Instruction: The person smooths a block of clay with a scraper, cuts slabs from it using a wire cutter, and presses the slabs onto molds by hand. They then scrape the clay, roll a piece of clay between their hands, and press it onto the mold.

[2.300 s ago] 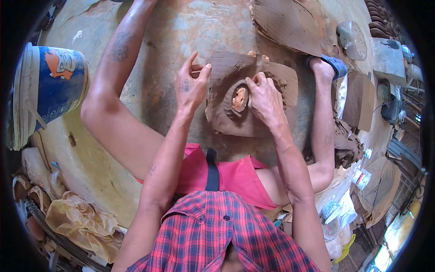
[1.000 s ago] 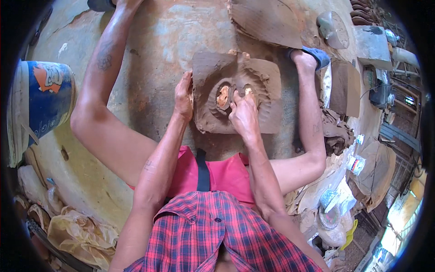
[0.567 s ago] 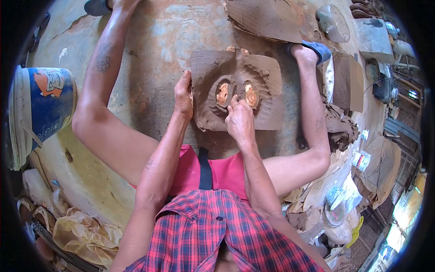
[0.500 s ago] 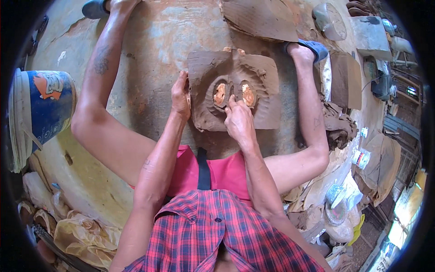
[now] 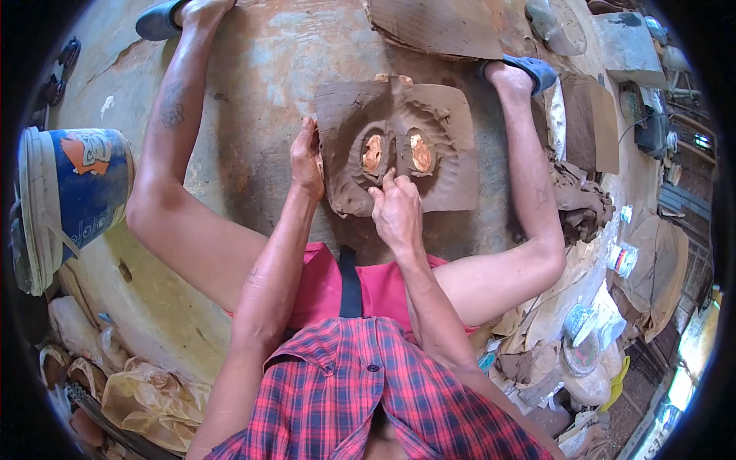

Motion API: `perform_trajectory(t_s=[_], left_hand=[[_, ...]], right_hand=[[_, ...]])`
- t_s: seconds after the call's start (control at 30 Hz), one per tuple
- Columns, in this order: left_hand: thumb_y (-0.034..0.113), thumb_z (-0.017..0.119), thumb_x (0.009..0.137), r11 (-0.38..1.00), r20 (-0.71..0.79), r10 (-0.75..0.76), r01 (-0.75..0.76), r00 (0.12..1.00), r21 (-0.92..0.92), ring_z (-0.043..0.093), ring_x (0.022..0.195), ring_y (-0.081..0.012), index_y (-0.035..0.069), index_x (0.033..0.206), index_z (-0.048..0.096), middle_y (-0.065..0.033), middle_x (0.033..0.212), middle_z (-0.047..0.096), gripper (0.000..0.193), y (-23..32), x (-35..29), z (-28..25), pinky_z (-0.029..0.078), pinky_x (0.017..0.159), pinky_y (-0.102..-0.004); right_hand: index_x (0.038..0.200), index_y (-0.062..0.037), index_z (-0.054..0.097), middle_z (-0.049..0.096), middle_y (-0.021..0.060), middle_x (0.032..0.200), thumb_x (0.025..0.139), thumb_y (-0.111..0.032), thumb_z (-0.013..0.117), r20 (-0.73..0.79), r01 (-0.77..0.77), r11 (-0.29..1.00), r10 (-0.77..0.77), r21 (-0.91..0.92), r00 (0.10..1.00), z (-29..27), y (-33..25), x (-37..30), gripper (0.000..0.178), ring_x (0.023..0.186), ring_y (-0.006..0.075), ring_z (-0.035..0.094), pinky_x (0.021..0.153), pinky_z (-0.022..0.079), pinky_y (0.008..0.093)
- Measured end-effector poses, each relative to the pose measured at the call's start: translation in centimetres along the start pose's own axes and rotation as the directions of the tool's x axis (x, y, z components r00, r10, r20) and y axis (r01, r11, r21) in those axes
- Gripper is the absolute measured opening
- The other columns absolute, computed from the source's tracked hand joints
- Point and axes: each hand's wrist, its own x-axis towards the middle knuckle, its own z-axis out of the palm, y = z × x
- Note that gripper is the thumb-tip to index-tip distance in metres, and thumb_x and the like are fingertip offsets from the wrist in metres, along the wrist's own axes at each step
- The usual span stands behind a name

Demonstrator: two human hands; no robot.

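Observation:
A brown clay slab [image 5: 452, 188] with a deep hollow lies between my legs, its surface ridged by finger marks. Two oval orange-and-white patches show through openings in the hollow: a left patch [image 5: 372, 153] and a right patch [image 5: 420, 153]. Along the slab's left edge, my left hand [image 5: 307, 161] grips the side, its fingers upright and partly hidden by the edge. My right hand [image 5: 398, 211] holds nothing. Its index finger touches the clay just below the ridge between the patches, with the thumb spread aside and the other fingers curled.
Another clay sheet [image 5: 437, 27] lies beyond the slab. At the left stands a blue-and-white bucket [image 5: 92, 188]. A clay heap [image 5: 583, 201] sits right of my right leg, below stacked clay sheets [image 5: 592, 126]. Crumpled plastic [image 5: 153, 402] lies at lower left.
My right hand has drawn back slightly toward me, its index finger moving from between the patches to below them, thumb now spread. My left hand stays at the slab's edge.

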Motion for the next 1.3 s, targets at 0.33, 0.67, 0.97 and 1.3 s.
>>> perform_trajectory(t_s=[0.33, 0.67, 0.97, 1.3], left_hand=[[0.053, 0.050, 0.109, 0.999, -0.026, -0.036, 0.035, 0.999, -0.011, 0.065, 0.121, -0.0250, 0.000, 0.133, 0.064, -0.0153, 0.130, 0.070, 0.060, 0.2, -0.3, 0.9, 0.049, 0.109, -0.0415], [0.037, 0.051, 0.110, 0.989, 0.011, -0.075, 0.076, 0.997, -0.125, 0.064, 0.122, -0.0208, 0.002, 0.133, 0.063, -0.0114, 0.132, 0.069, 0.044, 0.6, -0.3, 0.8, 0.048, 0.109, -0.0378], [0.032, 0.055, 0.109, 0.991, 0.011, -0.078, 0.079, 0.997, -0.108, 0.065, 0.116, -0.0187, 0.003, 0.129, 0.065, -0.0088, 0.125, 0.070, 0.036, 0.3, -0.5, 0.4, 0.049, 0.106, -0.0356], [0.029, 0.059, 0.107, 0.995, 0.043, -0.026, 0.030, 0.999, -0.094, 0.064, 0.115, -0.0170, 0.005, 0.123, 0.066, -0.0061, 0.121, 0.070, 0.030, 0.1, 0.3, 0.3, 0.048, 0.103, -0.0342]], right_hand=[[0.085, -0.0011, 0.072, 0.069, 0.0165, 0.089, 0.086, -0.021, 0.080, -0.219, 0.006, 1.000, -0.010, -0.016, 0.976, -0.4, -0.8, 0.1, 0.021, 0.084, 0.0370, 0.067, 0.076, 0.056, 0.0465], [0.097, -0.0003, 0.077, 0.067, 0.0096, 0.088, 0.086, -0.026, 0.087, -0.275, -0.069, 0.897, 0.206, 0.437, 0.939, -5.0, 2.8, 0.7, 0.029, 0.068, 0.0201, 0.062, 0.063, 0.051, 0.0348], [0.106, -0.0035, 0.063, 0.056, 0.0134, 0.110, 0.062, -0.052, 0.097, -0.317, -0.004, 0.990, -0.042, -0.141, 0.947, -1.5, -0.8, 0.5, 0.074, 0.106, 0.0348, 0.056, 0.093, 0.049, 0.0493], [0.114, -0.0078, 0.060, 0.054, 0.0118, 0.127, 0.048, -0.064, 0.095, -0.267, 0.037, 0.962, -0.112, -0.270, 0.957, -2.4, 1.1, 2.6, 0.094, 0.115, 0.0345, 0.053, 0.098, 0.044, 0.0525]])
